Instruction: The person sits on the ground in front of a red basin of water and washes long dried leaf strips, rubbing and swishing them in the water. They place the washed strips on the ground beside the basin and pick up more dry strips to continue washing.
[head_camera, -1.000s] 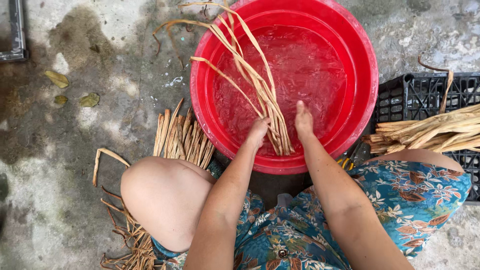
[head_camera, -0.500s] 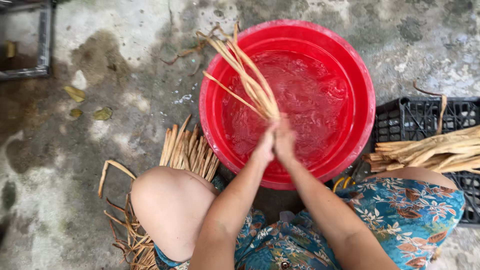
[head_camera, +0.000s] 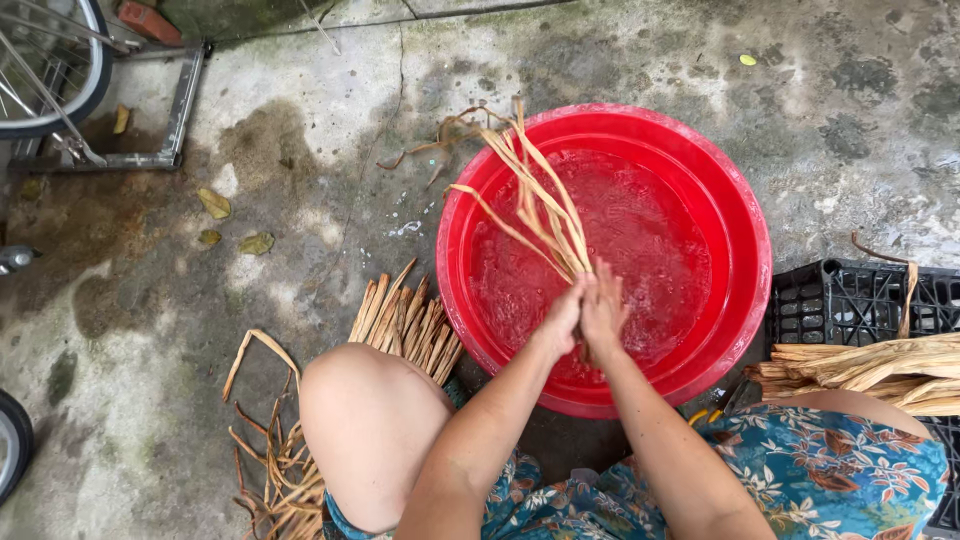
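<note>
A red plastic basin (head_camera: 745, 250) full of water stands on the wet concrete in front of my knees. My left hand (head_camera: 562, 318) and my right hand (head_camera: 604, 308) are pressed together over the water, both closed around the lower end of a bunch of tan fibre strips (head_camera: 530, 205). The strips fan up and to the left, their tips reaching past the basin's far left rim. The water around my hands is rippled.
A pile of the same dry strips (head_camera: 400, 320) lies left of the basin by my left knee (head_camera: 365, 420). A black plastic crate (head_camera: 860, 300) at the right carries more strips (head_camera: 870, 365). A bicycle wheel (head_camera: 55, 70) and metal frame (head_camera: 180, 110) stand at the far left.
My hands have come together from apart at the basin's near rim and moved forward over the water, gathering the strips into one bunch. The camera view has shifted slightly.
</note>
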